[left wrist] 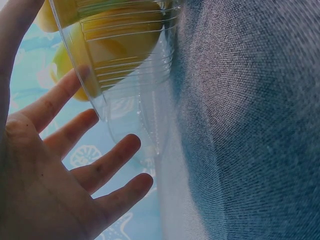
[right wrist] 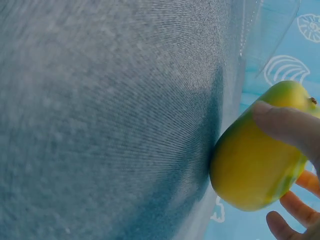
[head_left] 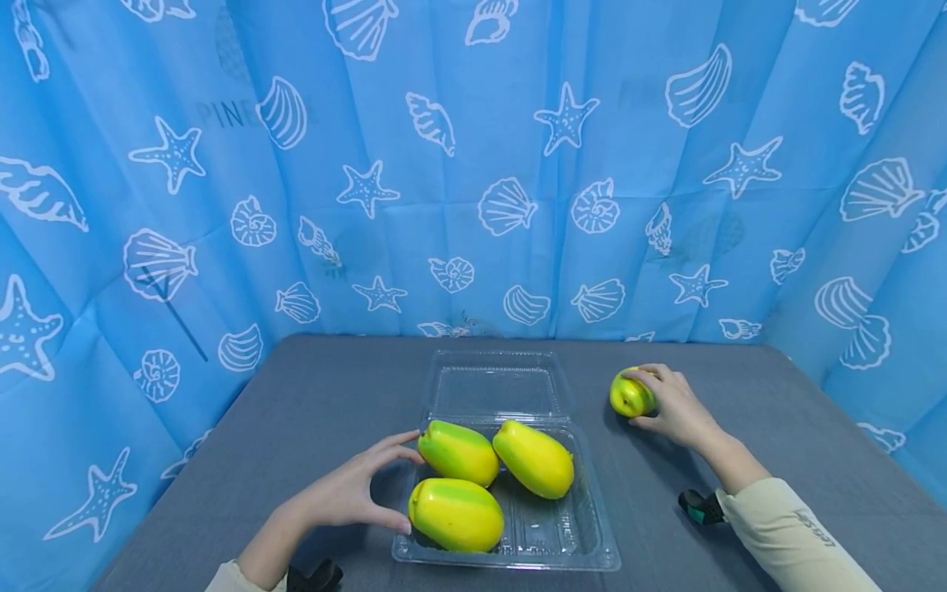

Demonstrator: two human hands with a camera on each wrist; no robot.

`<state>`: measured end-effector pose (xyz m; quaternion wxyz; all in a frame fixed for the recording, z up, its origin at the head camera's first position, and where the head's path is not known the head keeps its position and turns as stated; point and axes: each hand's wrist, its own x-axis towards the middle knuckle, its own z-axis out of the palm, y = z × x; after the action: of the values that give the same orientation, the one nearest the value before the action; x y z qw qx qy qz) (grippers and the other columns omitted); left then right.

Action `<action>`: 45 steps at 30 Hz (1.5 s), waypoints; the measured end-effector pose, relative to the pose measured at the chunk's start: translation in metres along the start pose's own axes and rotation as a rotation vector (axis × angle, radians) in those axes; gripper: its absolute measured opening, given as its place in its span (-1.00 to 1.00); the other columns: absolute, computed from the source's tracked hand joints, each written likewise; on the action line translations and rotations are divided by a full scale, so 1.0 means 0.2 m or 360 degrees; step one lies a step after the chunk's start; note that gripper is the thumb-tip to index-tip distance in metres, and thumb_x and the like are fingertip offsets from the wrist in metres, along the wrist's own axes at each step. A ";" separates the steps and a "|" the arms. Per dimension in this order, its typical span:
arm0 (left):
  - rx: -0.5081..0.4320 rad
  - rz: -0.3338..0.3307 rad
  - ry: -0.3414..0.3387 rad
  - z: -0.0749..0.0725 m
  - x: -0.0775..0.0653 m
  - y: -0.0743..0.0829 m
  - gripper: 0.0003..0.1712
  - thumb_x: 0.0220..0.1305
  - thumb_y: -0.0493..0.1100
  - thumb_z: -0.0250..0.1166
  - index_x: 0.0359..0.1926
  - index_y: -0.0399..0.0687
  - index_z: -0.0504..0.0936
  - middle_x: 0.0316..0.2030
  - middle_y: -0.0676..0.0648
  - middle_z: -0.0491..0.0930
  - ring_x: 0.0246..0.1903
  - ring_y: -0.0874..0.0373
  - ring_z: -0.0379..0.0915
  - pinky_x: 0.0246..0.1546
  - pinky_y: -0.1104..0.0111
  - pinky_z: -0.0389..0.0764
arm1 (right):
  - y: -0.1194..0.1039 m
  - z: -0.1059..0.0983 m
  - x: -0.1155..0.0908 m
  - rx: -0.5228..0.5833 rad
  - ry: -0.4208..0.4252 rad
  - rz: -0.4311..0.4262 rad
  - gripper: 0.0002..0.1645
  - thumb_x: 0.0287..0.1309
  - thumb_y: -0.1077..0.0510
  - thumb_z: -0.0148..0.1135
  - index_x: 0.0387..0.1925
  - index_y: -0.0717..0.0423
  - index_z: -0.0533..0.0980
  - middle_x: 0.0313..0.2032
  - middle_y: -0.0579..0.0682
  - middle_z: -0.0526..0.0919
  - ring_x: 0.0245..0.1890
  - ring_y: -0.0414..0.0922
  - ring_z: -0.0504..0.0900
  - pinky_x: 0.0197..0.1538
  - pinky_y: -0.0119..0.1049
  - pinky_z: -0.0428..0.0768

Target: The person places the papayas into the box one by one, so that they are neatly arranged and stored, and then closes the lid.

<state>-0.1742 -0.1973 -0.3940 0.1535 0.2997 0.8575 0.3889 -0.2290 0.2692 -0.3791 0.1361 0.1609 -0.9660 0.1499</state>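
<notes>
My right hand point(head_left: 675, 409) holds a yellow-green papaya point(head_left: 630, 395) at the right of the table, thumb on one side and fingers on the other. In the right wrist view this papaya point(right wrist: 255, 155) is tilted, its lower end at or just above the cloth. A clear plastic clamshell box point(head_left: 602, 549) lies open in front of me, with three more papayas inside: rear left point(head_left: 459, 452), rear right point(head_left: 534, 460) and front left point(head_left: 456, 515). My left hand point(head_left: 355, 485) is spread at the box's left side. Its fingertips point(left wrist: 82, 74) are by the rim; contact is unclear.
The box's lid point(head_left: 497, 393) lies folded back on the grey tablecloth point(head_left: 340, 386). A blue curtain point(head_left: 473, 164) with white shells and starfish hangs behind the table and along its sides. Dark wrist devices point(head_left: 701, 507) sit at both cuffs.
</notes>
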 end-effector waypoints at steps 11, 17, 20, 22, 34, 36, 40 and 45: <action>-0.0006 -0.0012 -0.0008 0.00 0.00 0.01 -0.30 -0.03 0.14 0.42 0.15 0.16 0.40 0.43 -0.11 0.02 0.39 -0.28 -0.06 0.15 -0.39 0.09 | 0.01 0.00 0.00 0.0058 0.0082 0.0064 -0.24 -0.13 0.09 0.44 0.14 0.23 0.40 0.01 0.35 0.44 -0.05 0.29 0.44 -0.08 0.22 0.44; -0.0006 -0.0002 -0.0001 0.00 0.00 0.01 -0.30 -0.04 0.14 0.42 0.15 0.15 0.41 0.43 -0.12 0.03 0.38 -0.28 -0.05 0.15 -0.39 0.09 | -0.01 -0.02 -0.01 0.0135 0.0160 0.0036 -0.26 -0.14 0.11 0.45 0.11 0.29 0.42 -0.03 0.32 0.48 -0.04 0.25 0.47 -0.03 0.20 0.46; -0.0004 -0.0002 0.0001 0.00 -0.01 0.01 -0.30 -0.04 0.14 0.42 0.15 0.14 0.41 0.43 -0.12 0.03 0.38 -0.28 -0.05 0.15 -0.39 0.09 | -0.03 -0.03 0.00 0.0188 0.0188 0.0027 -0.27 -0.14 0.12 0.45 0.09 0.32 0.42 -0.01 0.31 0.47 -0.01 0.25 0.46 0.01 0.21 0.44; -0.0002 -0.0004 0.0001 0.00 -0.01 0.01 -0.30 -0.04 0.14 0.42 0.15 0.15 0.41 0.43 -0.12 0.03 0.38 -0.28 -0.05 0.15 -0.39 0.10 | -0.04 -0.04 0.00 0.0216 0.0197 0.0030 -0.27 -0.13 0.11 0.45 0.08 0.34 0.41 0.00 0.31 0.47 0.01 0.25 0.45 0.02 0.21 0.44; -0.0002 0.0005 -0.0002 0.00 0.00 0.00 -0.32 -0.02 0.13 0.42 0.14 0.20 0.41 0.44 -0.11 0.02 0.39 -0.27 -0.06 0.16 -0.39 0.09 | -0.09 -0.10 -0.01 0.0323 0.0203 0.0056 -0.29 -0.02 0.06 0.39 0.10 0.37 0.39 -0.01 0.34 0.48 -0.02 0.22 0.47 -0.02 0.18 0.49; -0.0006 0.0011 -0.0002 0.00 0.00 0.00 -0.33 -0.02 0.12 0.42 0.14 0.20 0.41 0.44 -0.12 0.02 0.39 -0.28 -0.06 0.16 -0.39 0.09 | -0.10 -0.11 -0.01 0.0332 0.0207 0.0046 -0.30 -0.01 0.06 0.38 0.10 0.37 0.40 -0.01 0.32 0.49 -0.02 0.21 0.48 -0.01 0.17 0.50; -0.0009 0.0027 -0.0001 0.00 0.00 0.01 -0.32 -0.02 0.11 0.42 0.15 0.16 0.41 0.44 -0.13 0.01 0.38 -0.28 -0.06 0.16 -0.38 0.09 | -0.12 -0.12 -0.01 0.0344 0.0216 0.0025 -0.31 -0.01 0.06 0.38 0.10 0.36 0.40 -0.01 0.30 0.50 -0.03 0.19 0.49 -0.01 0.15 0.52; -0.0003 0.0036 0.0000 0.00 0.00 0.00 -0.30 -0.02 0.10 0.42 0.16 0.13 0.40 0.44 -0.13 0.01 0.38 -0.28 -0.06 0.16 -0.38 0.10 | -0.15 -0.13 -0.02 0.0378 0.0225 0.0004 -0.31 0.00 0.07 0.37 0.11 0.35 0.40 -0.01 0.28 0.50 -0.02 0.18 0.50 0.02 0.14 0.53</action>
<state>-0.1737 -0.1977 -0.3936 0.1494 0.3094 0.8537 0.3914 -0.2102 0.2524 -0.3484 0.1835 0.1637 -0.9297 0.2742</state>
